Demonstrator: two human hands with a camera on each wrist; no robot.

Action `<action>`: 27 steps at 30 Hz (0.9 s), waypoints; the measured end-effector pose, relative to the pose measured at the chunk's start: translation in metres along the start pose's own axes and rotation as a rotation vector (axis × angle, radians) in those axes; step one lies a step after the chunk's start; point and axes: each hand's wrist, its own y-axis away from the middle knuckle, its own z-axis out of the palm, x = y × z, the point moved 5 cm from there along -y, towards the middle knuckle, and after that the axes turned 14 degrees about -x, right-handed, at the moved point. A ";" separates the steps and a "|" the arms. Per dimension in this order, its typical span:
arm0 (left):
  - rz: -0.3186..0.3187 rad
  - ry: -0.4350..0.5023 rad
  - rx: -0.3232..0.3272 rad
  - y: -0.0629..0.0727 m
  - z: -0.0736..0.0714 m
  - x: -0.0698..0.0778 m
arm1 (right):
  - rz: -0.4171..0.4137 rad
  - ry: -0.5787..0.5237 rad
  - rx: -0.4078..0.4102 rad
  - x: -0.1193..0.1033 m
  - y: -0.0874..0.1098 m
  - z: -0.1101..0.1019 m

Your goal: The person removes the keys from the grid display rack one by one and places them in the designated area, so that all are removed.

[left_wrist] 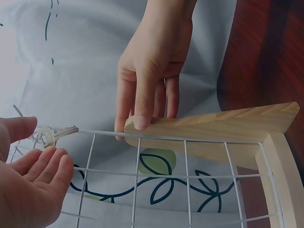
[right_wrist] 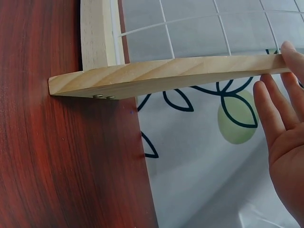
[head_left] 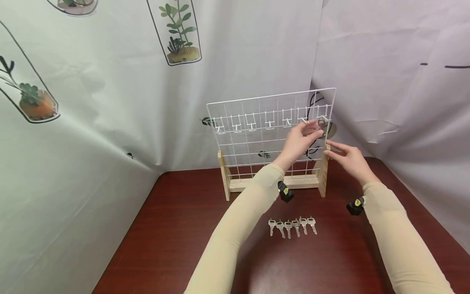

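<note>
In the head view my left hand point(head_left: 298, 141) is at the upper right of a white wire grid rack point(head_left: 262, 143), by its rightmost hook point(head_left: 323, 118). A silver key point(left_wrist: 50, 136) lies between the thumb and fingertips of that hand, its blade pointing out past them. My right hand point(head_left: 350, 160) pinches the top of the right wooden post point(right_wrist: 175, 69) of the rack. Its thumb lies on one side of the wood and its fingers on the other. More white hooks point(head_left: 269, 124) run in a row along the upper grid.
Several silver keys point(head_left: 288, 228) lie in a row on the dark red table point(head_left: 183, 228) in front of the rack. A wooden crossbar point(head_left: 301, 183) joins the two posts. Behind hangs a pale cloth point(head_left: 121, 81) printed with plants.
</note>
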 end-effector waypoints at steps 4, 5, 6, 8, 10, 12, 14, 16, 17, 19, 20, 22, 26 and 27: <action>0.004 0.026 0.017 -0.004 0.004 0.002 | -0.006 -0.010 -0.010 -0.001 0.000 0.000; 0.004 0.039 0.022 -0.005 0.005 0.003 | -0.009 -0.013 -0.013 -0.001 0.000 0.001; 0.004 0.053 0.028 -0.005 0.006 0.003 | -0.011 -0.018 -0.018 -0.002 0.000 0.001; 0.002 0.065 0.046 -0.007 0.007 0.003 | -0.015 -0.025 -0.026 -0.002 0.000 0.001; 0.005 0.070 0.065 -0.008 0.009 0.003 | -0.017 -0.026 -0.026 -0.002 0.000 0.001; 0.008 0.076 0.077 -0.008 0.010 0.003 | -0.017 -0.020 -0.025 -0.002 0.000 0.001; 0.006 0.079 0.083 -0.008 0.013 0.002 | -0.015 -0.014 -0.014 -0.003 0.002 -0.001; 0.003 0.081 0.081 -0.008 0.015 0.002 | -0.017 -0.019 -0.012 -0.003 0.003 -0.002; -0.001 0.083 0.079 -0.008 0.016 0.002 | -0.019 -0.022 -0.013 -0.003 0.003 -0.002; -0.007 0.081 0.074 -0.009 0.018 0.002 | -0.021 -0.028 -0.018 -0.003 0.003 -0.001; -0.010 0.079 0.068 -0.009 0.020 0.003 | -0.020 -0.029 -0.021 -0.004 0.003 -0.001; -0.015 0.079 0.060 -0.010 0.022 0.005 | -0.014 -0.024 -0.029 -0.004 0.003 -0.001; -0.024 0.082 0.059 -0.013 0.026 0.009 | 0.017 -0.019 -0.040 -0.002 0.003 0.000; -0.028 0.077 0.065 -0.014 0.027 0.010 | 0.020 -0.016 -0.043 -0.002 0.003 0.000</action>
